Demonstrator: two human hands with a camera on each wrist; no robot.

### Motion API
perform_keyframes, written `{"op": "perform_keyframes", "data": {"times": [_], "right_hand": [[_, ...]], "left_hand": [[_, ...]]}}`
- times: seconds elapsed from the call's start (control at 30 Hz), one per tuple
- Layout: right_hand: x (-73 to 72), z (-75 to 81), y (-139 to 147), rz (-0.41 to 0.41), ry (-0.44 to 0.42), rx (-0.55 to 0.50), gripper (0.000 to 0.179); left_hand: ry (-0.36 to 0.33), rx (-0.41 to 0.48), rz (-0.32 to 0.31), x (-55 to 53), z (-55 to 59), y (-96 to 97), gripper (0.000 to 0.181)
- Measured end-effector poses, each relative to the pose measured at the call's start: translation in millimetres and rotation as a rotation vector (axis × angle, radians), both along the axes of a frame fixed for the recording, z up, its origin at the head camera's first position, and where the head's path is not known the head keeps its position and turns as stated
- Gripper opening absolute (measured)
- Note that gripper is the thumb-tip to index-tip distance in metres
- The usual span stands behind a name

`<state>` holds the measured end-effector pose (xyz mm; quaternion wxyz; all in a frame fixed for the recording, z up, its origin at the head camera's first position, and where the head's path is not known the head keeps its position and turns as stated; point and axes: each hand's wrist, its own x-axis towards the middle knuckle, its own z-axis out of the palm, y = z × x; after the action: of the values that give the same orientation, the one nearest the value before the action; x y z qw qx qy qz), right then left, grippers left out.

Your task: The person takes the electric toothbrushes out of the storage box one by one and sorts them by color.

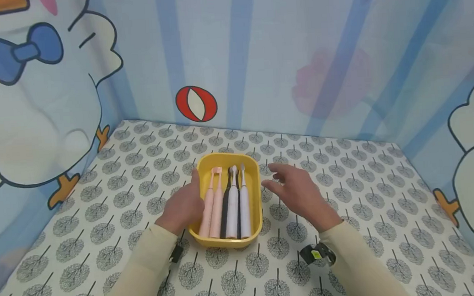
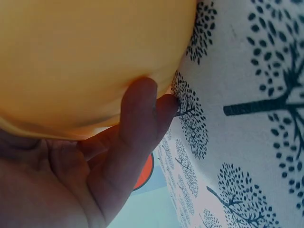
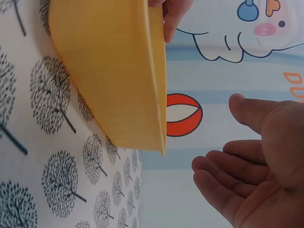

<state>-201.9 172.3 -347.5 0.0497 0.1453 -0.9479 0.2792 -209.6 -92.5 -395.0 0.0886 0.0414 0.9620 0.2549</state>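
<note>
A yellow plastic bin (image 1: 227, 243) stands on the patterned cloth, holding several electric toothbrushes side by side, heads toward the far end. Two pink toothbrushes (image 1: 211, 208) lie on the left; white ones (image 1: 244, 207) and black ones (image 1: 226, 213) lie to their right. My left hand (image 1: 184, 205) grips the bin's left side, with fingers against the outer wall (image 2: 95, 57) in the left wrist view. Just off the bin's right side, my right hand (image 1: 295, 192) is held apart from it, fingers loosely bent and holding nothing. The right wrist view shows a gap between that hand (image 3: 256, 161) and the bin (image 3: 104, 71).
White cloth (image 1: 350, 232) with grey tree prints covers the table. Behind and at both sides hangs a pale blue striped curtain (image 1: 204, 40) with cartoon ducks and a red ball print (image 1: 184, 104). A dark wrist device (image 1: 318, 253) is strapped to the right forearm.
</note>
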Motion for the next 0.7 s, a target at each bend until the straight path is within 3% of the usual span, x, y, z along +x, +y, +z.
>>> {"op": "perform_keyframes", "data": {"times": [0.2, 0.43, 0.7], "right_hand": [[-4.5, 2.4, -11.7, 0.011, -0.088, -0.048, 0.044], [-10.7, 5.7, -29.8, 0.052, -0.114, 0.013, 0.028], [-14.8, 3.5, -52.8, 0.027, -0.189, 0.057, 0.027]], "left_hand": [[0.001, -0.008, 0.007, 0.0, 1.1, 0.3, 0.081], [0.019, -0.009, 0.002, 0.6, 0.1, 0.2, 0.081], [-0.009, -0.01, 0.018, -0.9, -1.7, 0.7, 0.08]]}}
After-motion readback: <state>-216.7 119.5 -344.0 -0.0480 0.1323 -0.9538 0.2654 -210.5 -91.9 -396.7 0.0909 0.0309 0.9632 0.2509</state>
